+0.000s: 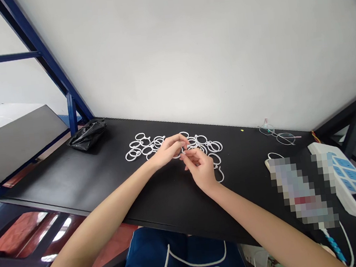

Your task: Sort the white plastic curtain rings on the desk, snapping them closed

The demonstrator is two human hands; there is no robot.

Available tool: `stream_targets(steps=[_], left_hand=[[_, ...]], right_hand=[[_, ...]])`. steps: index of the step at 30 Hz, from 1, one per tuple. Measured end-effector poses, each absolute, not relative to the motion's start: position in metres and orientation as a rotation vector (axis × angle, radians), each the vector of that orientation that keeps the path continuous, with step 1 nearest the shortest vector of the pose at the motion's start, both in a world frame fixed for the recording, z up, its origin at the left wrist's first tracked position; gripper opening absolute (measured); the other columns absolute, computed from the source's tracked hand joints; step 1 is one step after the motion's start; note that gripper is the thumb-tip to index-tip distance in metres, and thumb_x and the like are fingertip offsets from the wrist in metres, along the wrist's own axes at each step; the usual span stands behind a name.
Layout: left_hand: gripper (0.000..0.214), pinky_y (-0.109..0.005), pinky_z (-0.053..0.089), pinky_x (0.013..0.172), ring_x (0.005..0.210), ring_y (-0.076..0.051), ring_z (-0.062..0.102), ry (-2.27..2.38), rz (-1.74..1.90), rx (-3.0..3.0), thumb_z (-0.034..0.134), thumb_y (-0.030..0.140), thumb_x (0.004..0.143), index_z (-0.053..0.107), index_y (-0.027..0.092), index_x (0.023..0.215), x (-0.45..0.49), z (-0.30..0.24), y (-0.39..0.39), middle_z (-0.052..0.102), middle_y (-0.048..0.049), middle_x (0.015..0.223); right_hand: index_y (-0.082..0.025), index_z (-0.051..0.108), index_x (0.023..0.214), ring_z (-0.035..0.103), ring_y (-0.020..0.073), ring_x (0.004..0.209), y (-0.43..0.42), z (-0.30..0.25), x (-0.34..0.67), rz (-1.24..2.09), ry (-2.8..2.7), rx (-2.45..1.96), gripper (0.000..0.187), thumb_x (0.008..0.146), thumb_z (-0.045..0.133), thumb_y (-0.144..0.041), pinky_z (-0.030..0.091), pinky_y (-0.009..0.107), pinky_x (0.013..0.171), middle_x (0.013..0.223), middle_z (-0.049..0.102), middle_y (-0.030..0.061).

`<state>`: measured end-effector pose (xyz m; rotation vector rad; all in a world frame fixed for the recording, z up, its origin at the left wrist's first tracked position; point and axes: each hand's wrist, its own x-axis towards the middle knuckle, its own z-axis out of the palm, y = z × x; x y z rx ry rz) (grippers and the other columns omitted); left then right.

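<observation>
Head view: the left hand (167,149) comes in from the near left, and its thumb and fingertips are pinched on a white ring (178,155), which sits just above the table between the two hands. The right hand (202,170) comes in from the near right with its fingers curled in to the right side of the same ring. Whether they clamp it or only touch it cannot be told. Most of the ring is hidden by the fingers, so its tilt and the way its opening faces cannot be read.

Behind and beside the hands lies a scatter of white rings (141,148), all flat and many overlapping. The band of them runs left to right across the far half of the table. One opened ring (220,175) lies just to the right of the right wrist.

The surface is a matte black table (74,179) set against a plain white wall (187,42). A crumpled black plastic bag (87,135) sits at the far left corner and a pair of thin-rimmed glasses (278,136) at the far right, near the wall. A white power strip (346,174) with blue sockets lies at the right edge, beside a blurred-out object. A blue steel frame (49,64) slants up on the left, and a white cable (196,263) lies over blue cloth below the table's near edge
</observation>
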<state>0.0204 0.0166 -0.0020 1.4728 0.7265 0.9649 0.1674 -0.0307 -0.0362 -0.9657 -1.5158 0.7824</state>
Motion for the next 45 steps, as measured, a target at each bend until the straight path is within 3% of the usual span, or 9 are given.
stream_targets(steps=[5, 10, 17, 23, 31, 36, 41, 45], left_hand=[[0.017, -0.019, 0.028, 0.045, 0.048, -0.003, 0.032, 0.731, 0.916, 1.491, 0.049, 0.028, 0.086, 0.058, 0.014, 0.088, 0.0195, -0.0009, 0.016, 0.055, 0.001, 0.079], [0.017, -0.019, 0.031, 0.046, 0.049, -0.005, 0.034, 0.741, 0.892, 1.532, 0.048, 0.028, 0.086, 0.058, 0.015, 0.085, 0.0189, -0.0007, 0.0168, 0.048, 0.004, 0.065], [0.018, -0.02, 0.028, 0.045, 0.049, -0.005, 0.035, 0.735, 0.857, 1.538, 0.047, 0.029, 0.087, 0.059, 0.015, 0.087, 0.0183, 0.0006, 0.0166, 0.055, 0.0011, 0.075], [0.018, -0.019, 0.025, 0.044, 0.047, -0.005, 0.03, 0.732, 0.812, 1.526, 0.048, 0.028, 0.087, 0.06, 0.015, 0.089, 0.0171, 0.0008, 0.0162, 0.053, 0.0024, 0.069], [0.02, -0.019, 0.029, 0.045, 0.049, -0.006, 0.036, 0.726, 0.798, 1.539, 0.048, 0.029, 0.087, 0.06, 0.014, 0.089, 0.0175, 0.0015, 0.0167, 0.051, 0.0021, 0.069], [0.025, -0.019, 0.036, 0.047, 0.057, -0.008, 0.046, 0.727, 0.84, 1.578, 0.051, 0.038, 0.089, 0.059, 0.014, 0.09, 0.019, 0.0025, 0.0142, 0.05, 0.0012, 0.07], [0.035, -0.018, 0.036, 0.048, 0.053, -0.006, 0.044, 0.752, 0.839, 1.709, 0.059, 0.045, 0.087, 0.055, 0.016, 0.106, 0.0203, 0.0027, 0.0108, 0.056, 0.0013, 0.073], [0.036, -0.018, 0.035, 0.046, 0.05, -0.006, 0.044, 0.792, 0.877, 1.729, 0.059, 0.048, 0.086, 0.057, 0.014, 0.096, 0.0207, 0.001, 0.0114, 0.056, 0.0019, 0.066]], right_hand=[[-0.019, 0.062, 0.081, 0.061, 0.0135, 0.049, -0.0311, -0.0363, 0.1675, 0.714, -1.532, -0.985, 0.013, 0.084, 0.067, -0.031, 0.052, 0.027, 0.05, 0.07, 0.07, 0.0025], [-0.02, 0.061, 0.078, 0.061, 0.0136, 0.049, -0.03, -0.0355, 0.168, 0.67, -1.549, -1.004, 0.014, 0.084, 0.067, -0.031, 0.05, 0.027, 0.051, 0.065, 0.067, 0.0003], [-0.019, 0.065, 0.077, 0.065, 0.0161, 0.053, -0.0309, -0.0372, 0.1685, 0.635, -1.566, -1.023, 0.014, 0.083, 0.069, -0.031, 0.053, 0.029, 0.055, 0.068, 0.071, 0.0029], [-0.019, 0.064, 0.074, 0.065, 0.0159, 0.054, -0.0318, -0.036, 0.1674, 0.589, -1.57, -1.036, 0.016, 0.083, 0.069, -0.032, 0.052, 0.028, 0.052, 0.07, 0.072, 0.0031], [-0.02, 0.063, 0.074, 0.066, 0.0155, 0.055, -0.0335, -0.0344, 0.1675, 0.583, -1.573, -1.001, 0.016, 0.085, 0.066, -0.03, 0.052, 0.028, 0.055, 0.068, 0.071, 0.0021], [-0.02, 0.059, 0.075, 0.07, 0.0185, 0.064, -0.0321, -0.0329, 0.1691, 0.664, -1.436, -1.005, 0.019, 0.087, 0.065, -0.034, 0.054, 0.029, 0.056, 0.069, 0.069, 0.0022], [-0.021, 0.058, 0.078, 0.068, 0.018, 0.063, -0.0306, -0.0318, 0.1702, 0.711, -1.314, -0.991, 0.023, 0.087, 0.065, -0.041, 0.053, 0.027, 0.051, 0.068, 0.067, 0.0017], [-0.021, 0.058, 0.079, 0.067, 0.0172, 0.063, -0.0319, -0.0326, 0.1691, 0.725, -1.329, -0.963, 0.022, 0.088, 0.063, -0.04, 0.053, 0.027, 0.052, 0.071, 0.069, 0.0021]])
